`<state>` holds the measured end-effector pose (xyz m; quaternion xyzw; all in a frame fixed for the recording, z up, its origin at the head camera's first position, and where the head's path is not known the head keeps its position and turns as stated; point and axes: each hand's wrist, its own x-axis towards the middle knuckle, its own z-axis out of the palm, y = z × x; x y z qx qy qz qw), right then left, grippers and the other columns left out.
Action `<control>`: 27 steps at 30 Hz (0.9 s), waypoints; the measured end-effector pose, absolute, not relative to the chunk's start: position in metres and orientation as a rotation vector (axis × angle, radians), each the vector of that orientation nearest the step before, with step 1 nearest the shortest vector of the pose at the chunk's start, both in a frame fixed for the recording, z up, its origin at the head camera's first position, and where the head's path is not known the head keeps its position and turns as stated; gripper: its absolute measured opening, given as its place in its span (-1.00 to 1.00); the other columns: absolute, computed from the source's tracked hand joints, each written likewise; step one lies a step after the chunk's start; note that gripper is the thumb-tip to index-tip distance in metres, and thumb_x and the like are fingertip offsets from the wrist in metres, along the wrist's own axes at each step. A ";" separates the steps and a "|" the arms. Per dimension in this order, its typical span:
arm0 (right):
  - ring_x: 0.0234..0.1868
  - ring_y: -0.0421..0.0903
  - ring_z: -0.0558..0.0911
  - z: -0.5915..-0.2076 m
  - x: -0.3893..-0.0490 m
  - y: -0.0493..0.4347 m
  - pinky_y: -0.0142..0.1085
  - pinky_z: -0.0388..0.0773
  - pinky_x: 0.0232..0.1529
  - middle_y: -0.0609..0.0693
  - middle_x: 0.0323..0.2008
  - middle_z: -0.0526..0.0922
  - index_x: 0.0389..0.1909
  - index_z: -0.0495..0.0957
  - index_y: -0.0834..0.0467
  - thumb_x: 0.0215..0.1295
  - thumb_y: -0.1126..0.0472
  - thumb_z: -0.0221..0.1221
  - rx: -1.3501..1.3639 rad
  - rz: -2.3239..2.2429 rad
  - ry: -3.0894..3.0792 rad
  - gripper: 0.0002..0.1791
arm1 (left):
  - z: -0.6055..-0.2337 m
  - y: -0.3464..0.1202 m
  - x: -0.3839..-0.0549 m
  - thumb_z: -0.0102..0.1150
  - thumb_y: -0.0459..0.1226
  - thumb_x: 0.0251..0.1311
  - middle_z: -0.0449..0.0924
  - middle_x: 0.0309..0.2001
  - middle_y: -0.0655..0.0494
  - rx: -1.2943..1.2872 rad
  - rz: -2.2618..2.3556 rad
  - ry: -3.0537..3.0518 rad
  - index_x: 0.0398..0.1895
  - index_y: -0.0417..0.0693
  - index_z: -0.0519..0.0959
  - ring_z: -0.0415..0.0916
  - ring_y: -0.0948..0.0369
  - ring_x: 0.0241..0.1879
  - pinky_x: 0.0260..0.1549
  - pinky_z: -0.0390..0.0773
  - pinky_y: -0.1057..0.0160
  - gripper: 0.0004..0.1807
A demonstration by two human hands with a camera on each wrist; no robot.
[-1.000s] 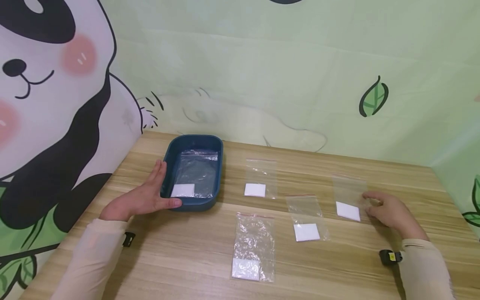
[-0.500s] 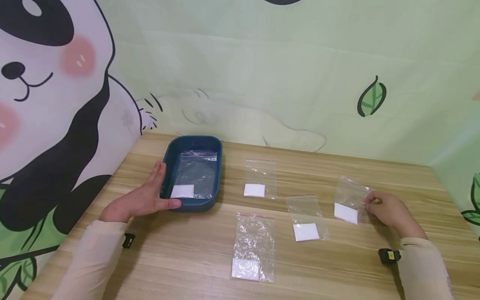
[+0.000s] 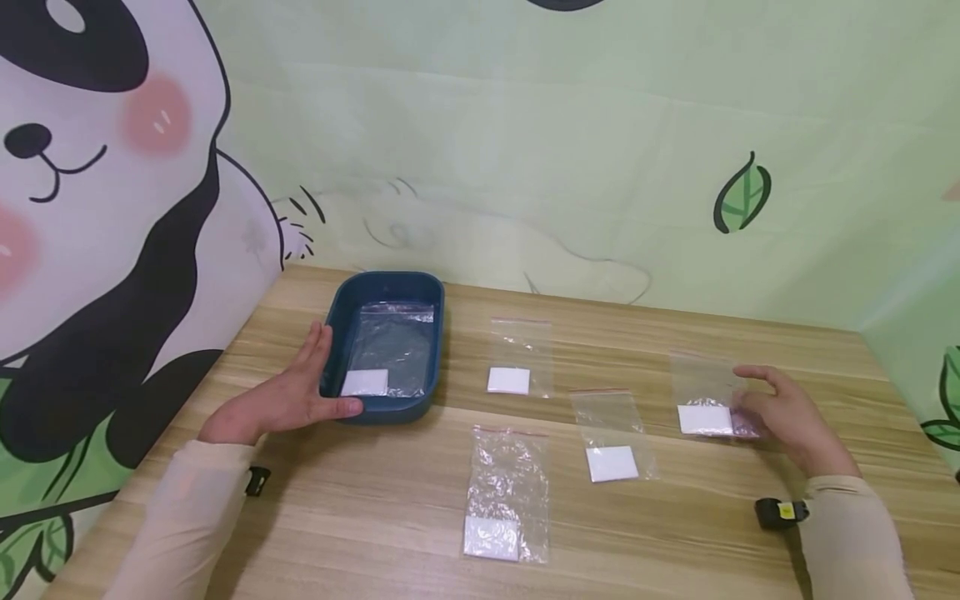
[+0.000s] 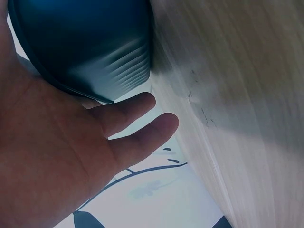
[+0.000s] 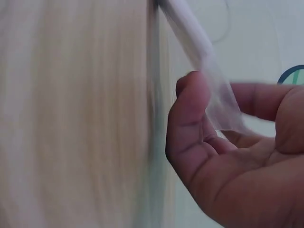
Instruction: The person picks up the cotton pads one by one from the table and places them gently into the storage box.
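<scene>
My right hand holds the right edge of a clear zip-lock bag with a white patch in its lower part. That side of the bag is lifted and bent, and in the right wrist view the bag runs in between the curled fingers. My left hand rests against a dark blue tray, its thumb along the near rim and its fingers straight at the left wall. In the left wrist view two straight fingertips stick out below the tray. One zip-lock bag lies flat inside it.
Three more zip-lock bags with white patches lie on the wooden table: a far one, a middle one and a larger, wrinkled one near the front. A green printed cloth wall stands right behind the table.
The right fingers have taken the rightmost bag's edge and lifted it. The bag has turned, shifting slightly left and then back right. The left hand and tray have stayed put.
</scene>
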<state>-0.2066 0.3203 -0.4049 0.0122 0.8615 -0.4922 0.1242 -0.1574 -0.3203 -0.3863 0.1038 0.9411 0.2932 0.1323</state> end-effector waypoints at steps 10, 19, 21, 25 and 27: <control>-0.09 -0.14 0.55 -0.407 -0.208 0.315 -0.31 0.61 -0.15 0.40 0.15 0.42 0.49 0.11 0.40 0.48 0.44 0.03 -0.050 -1.439 2.420 -0.38 | -0.387 -0.321 -0.158 0.37 0.22 0.14 -0.70 0.54 -0.32 0.308 0.853 2.736 0.56 -0.32 -0.49 -0.39 -0.36 0.50 0.36 -0.07 -0.34 0.43; -0.09 -0.07 0.54 -0.405 -0.208 0.308 -0.31 0.61 -0.18 0.38 0.11 0.43 0.42 0.21 0.45 0.47 0.42 0.01 -0.030 -1.411 2.468 -0.46 | -0.387 -0.321 -0.157 0.36 0.22 0.14 -0.71 0.54 -0.32 0.303 0.855 2.730 0.56 -0.32 -0.49 -0.38 -0.37 0.50 0.35 -0.06 -0.34 0.43; -0.07 -0.06 0.54 -0.405 -0.208 0.308 -0.31 0.61 -0.17 0.41 0.15 0.41 0.41 0.22 0.47 0.48 0.41 -0.01 -0.035 -1.401 2.470 -0.47 | -0.387 -0.320 -0.157 0.36 0.22 0.14 -0.71 0.54 -0.31 0.298 0.857 2.726 0.56 -0.32 -0.49 -0.37 -0.37 0.50 0.35 -0.06 -0.34 0.43; -0.04 -0.13 0.53 -0.406 -0.209 0.308 -0.35 0.59 -0.14 0.48 0.27 0.34 0.39 0.25 0.49 0.51 0.38 -0.04 -0.037 -1.371 2.487 -0.50 | -0.387 -0.321 -0.158 0.36 0.22 0.14 -0.72 0.54 -0.31 0.292 0.860 2.722 0.56 -0.31 -0.50 -0.37 -0.37 0.50 0.36 -0.06 -0.34 0.43; -0.04 -0.18 0.53 -0.406 -0.210 0.309 -0.37 0.59 -0.13 0.48 0.32 0.31 0.38 0.25 0.51 0.51 0.36 -0.04 -0.029 -1.371 2.491 -0.50 | -0.387 -0.321 -0.158 0.36 0.22 0.14 -0.72 0.54 -0.30 0.291 0.862 2.721 0.56 -0.30 -0.50 -0.37 -0.36 0.50 0.36 -0.07 -0.34 0.43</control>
